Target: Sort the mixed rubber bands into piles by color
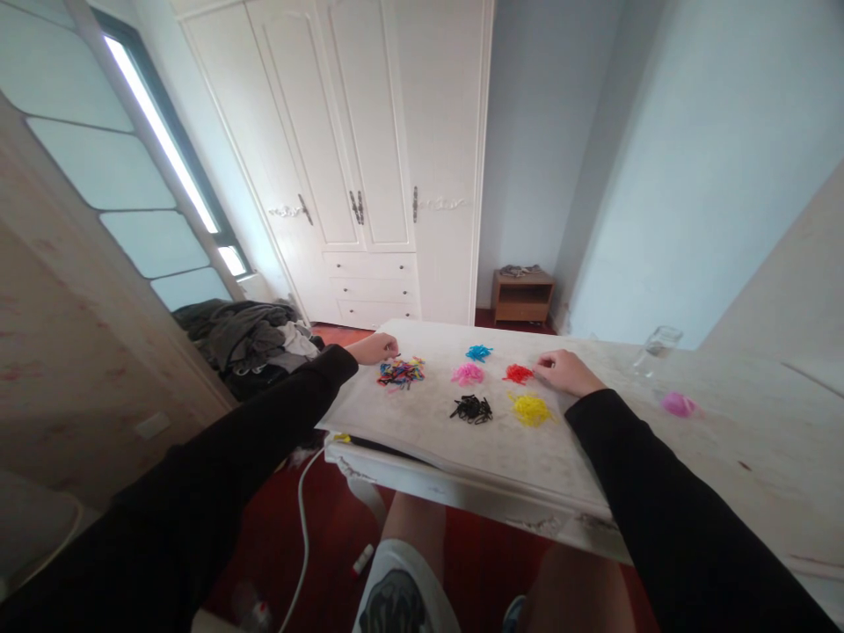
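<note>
Red pile [519,374], right hand [565,372] just beside

Multicoloured pile [401,374], red pile [518,374], yellow pile [531,410], white wardrobe [373,114]

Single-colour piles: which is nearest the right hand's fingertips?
The red pile, beside the right hand; yellow, pink, blue and black lie farther off.
</note>
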Available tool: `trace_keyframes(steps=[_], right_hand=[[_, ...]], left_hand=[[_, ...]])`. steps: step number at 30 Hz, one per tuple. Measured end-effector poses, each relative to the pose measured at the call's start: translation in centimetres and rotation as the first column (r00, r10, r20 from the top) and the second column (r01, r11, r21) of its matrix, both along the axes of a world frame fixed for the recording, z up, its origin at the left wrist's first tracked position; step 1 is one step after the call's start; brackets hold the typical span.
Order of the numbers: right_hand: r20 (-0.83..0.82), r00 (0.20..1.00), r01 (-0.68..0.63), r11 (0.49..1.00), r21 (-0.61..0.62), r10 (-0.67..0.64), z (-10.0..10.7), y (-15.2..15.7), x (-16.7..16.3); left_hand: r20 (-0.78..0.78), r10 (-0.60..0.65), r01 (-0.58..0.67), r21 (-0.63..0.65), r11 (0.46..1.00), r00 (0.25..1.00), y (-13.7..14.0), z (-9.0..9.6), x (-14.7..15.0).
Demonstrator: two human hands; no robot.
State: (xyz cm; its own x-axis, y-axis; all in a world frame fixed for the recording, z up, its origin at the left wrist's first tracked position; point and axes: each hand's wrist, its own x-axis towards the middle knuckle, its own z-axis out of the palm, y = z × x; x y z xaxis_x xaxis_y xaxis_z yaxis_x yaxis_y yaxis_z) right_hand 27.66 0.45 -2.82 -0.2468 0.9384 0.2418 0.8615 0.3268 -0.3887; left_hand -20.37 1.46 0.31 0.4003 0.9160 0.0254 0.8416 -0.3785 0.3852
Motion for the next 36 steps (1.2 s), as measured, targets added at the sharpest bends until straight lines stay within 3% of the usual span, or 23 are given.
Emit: trace_keyframes(steps=[25,36], right_hand=[[-0.005,1.0,-0.006,1.0,0.03,0.006,0.3,-0.2,-0.1],[0.005,1.0,0.004,1.0,0.021,-0.004,0.6,-0.5,-0.3]], left_hand=[[-0.097,-0.072,0.077,0.045,0.996,0.993,0.3,-0.2,-0.2],[-0.103,-0.064,0.078,0.147,0.986,0.993,0.0,-0.1,0.5]])
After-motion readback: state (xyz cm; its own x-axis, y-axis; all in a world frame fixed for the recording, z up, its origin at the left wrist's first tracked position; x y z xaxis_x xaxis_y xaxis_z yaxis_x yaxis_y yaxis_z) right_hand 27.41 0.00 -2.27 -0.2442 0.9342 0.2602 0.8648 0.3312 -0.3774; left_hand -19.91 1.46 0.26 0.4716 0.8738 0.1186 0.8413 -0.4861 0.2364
